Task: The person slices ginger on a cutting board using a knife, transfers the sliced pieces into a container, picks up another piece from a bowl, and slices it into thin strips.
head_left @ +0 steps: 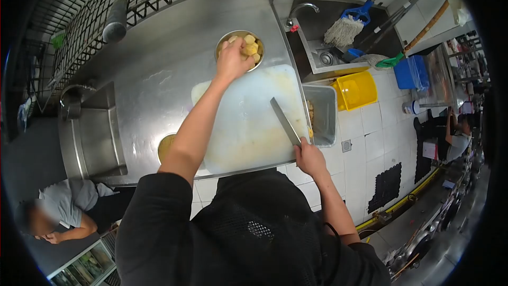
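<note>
My left hand (233, 62) reaches into a round metal bowl (218, 47) of pale yellow chunks (250, 48) at the back of the steel counter. Its fingertips are down among the chunks, and whether they grip one is hidden. A white cutting board (238, 127) lies in front of the bowl, under my left forearm. My right hand (309, 157) is closed round the handle of a large knife (284, 119), whose blade points up and left over the board's right part.
Left is a steel sink (98, 137); a second bowl (165, 148) sits by my left forearm. A grey bin (324, 114) and yellow bucket (357, 90) stand right of the counter. Mops (346, 30) lean over another sink. Two other people are at the lower left and far right.
</note>
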A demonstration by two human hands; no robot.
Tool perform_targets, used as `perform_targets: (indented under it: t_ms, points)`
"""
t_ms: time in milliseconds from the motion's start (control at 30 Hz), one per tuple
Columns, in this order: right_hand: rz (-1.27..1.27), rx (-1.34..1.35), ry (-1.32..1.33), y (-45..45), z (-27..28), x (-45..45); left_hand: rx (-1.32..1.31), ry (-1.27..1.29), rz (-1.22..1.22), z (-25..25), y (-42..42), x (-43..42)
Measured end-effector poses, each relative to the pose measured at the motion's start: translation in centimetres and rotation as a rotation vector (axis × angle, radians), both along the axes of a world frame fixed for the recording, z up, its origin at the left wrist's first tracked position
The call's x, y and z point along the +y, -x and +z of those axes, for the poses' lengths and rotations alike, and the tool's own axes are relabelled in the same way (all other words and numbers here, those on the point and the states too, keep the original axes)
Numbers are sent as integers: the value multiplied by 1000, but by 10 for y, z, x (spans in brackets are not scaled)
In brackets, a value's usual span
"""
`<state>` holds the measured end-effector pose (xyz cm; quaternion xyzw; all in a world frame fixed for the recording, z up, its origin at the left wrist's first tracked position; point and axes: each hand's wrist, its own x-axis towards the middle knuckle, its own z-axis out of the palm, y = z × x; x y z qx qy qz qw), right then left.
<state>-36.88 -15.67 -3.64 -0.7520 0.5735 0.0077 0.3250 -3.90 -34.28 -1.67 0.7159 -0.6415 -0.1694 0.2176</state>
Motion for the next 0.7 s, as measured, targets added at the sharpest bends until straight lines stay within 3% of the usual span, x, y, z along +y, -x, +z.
perform_targets:
  t_ms: [67, 267, 367, 433, 467, 500, 567, 700]
  points:
    - [12, -13, -12, 4, -2, -6, 272, 210, 8, -2, 9, 37]
    - [33, -132, -18, 14, -12, -5, 125, 284, -215, -60, 66, 206]
    - [62, -184, -23, 19, -12, -8, 153, 160, -60, -71, 94, 248]
    - [100, -222, -10, 23, -10, -12, 713, -248, 357, -57, 108, 253]
    - [132, -203, 12, 24, -10, -14, 750, -256, 414, -47, 109, 251]
    - [163, -185, 33, 25, -9, -15, 746, -247, 432, -48, 107, 250]
    - [208, -188, 33, 23, -1, -17, 76, -97, 257, -51, 98, 248]
    - [236, -182, 22, 17, 21, -2, -74, 75, 308, -38, 96, 248]
